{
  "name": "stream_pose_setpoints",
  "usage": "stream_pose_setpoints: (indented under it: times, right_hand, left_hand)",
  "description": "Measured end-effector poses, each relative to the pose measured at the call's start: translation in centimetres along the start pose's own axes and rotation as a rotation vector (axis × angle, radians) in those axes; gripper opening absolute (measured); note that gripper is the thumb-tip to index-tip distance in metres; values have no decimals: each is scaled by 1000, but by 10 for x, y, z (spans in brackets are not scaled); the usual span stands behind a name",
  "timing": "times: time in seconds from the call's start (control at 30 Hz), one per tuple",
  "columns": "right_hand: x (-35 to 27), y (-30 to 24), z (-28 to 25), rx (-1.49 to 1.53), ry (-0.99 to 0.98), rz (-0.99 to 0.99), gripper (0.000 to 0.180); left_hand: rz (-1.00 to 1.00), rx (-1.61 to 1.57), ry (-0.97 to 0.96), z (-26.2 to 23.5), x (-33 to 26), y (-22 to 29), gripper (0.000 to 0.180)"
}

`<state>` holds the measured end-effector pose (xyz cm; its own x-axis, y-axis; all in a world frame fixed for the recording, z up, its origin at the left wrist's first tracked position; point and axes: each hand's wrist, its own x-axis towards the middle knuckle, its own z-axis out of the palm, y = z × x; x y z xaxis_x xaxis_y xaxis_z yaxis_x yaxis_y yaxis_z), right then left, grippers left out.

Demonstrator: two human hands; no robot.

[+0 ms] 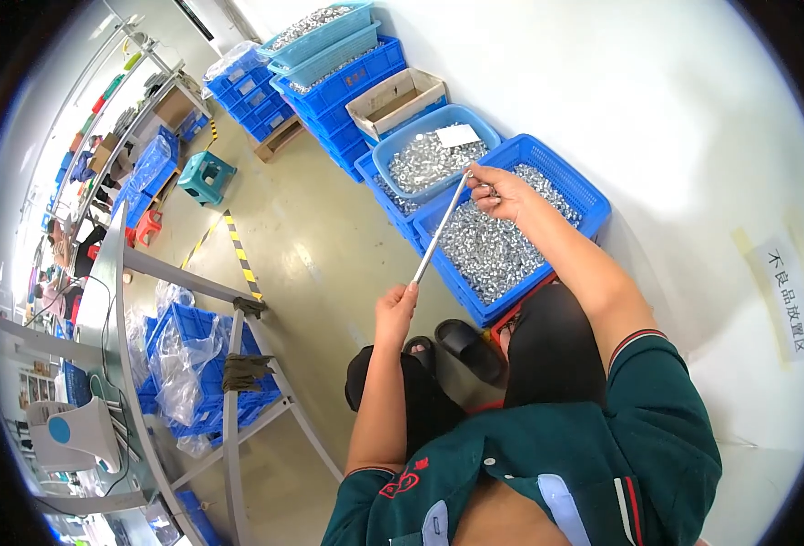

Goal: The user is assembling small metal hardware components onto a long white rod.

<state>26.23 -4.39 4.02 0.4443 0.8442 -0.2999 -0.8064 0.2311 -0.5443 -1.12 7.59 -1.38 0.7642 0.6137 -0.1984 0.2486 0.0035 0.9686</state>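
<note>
Pale workshop floor [329, 255] fills the middle of the head view, with a white wall along the right and stacked blue crates [347, 82] in the upper centre.

Just right of centre, the left hand [394, 308] is closed in a fist around the lower end of a thin metal rod [440, 229]. Up and to the right, the right hand [500, 193] pinches the rod's upper end between curled fingers, over a blue crate [593, 205] heaped with small silvery metal parts [493, 250]. Whether a part sits between those fingertips is too small to tell.

The rod's long axis runs on a slant, from lower left at the fist to upper right at the pinch, its top end near a light blue basin [393, 146] of the same shiny parts.

At the lower edge of the frame, the person's green shirt hides the lap; black sandals [461, 346] show below the crate. A grey tabletop [101, 309] bends along the left rim, its far end blurred.
</note>
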Motion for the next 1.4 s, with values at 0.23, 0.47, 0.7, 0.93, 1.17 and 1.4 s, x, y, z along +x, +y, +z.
stream_pose_setpoints:
  times: [0.23,0.47,0.7,0.93,1.17,1.4]
  right_hand:
    - [-9,-8,12,-209,-30,-31,17]
    - [-14,-7,25,-807,46,-77,20]
    - [-10,40,41,-821,-99,165,20]
    - [0,17,17,-178,151,316,20]
    - [9,10,-3,-74,69,264,14]
    - [3,8,5,-52,49,195,22]
  left_hand:
    - [28,56,-2,-1,-1,0,35]
    - [54,95,8,-3,-3,1,36]
    - [-87,-31,38,7,1,14,34]
    - [-127,-156,45,1,3,12,34]
    - [-108,-162,35,1,1,12,34]
    - [-86,-104,29,2,0,11,34]
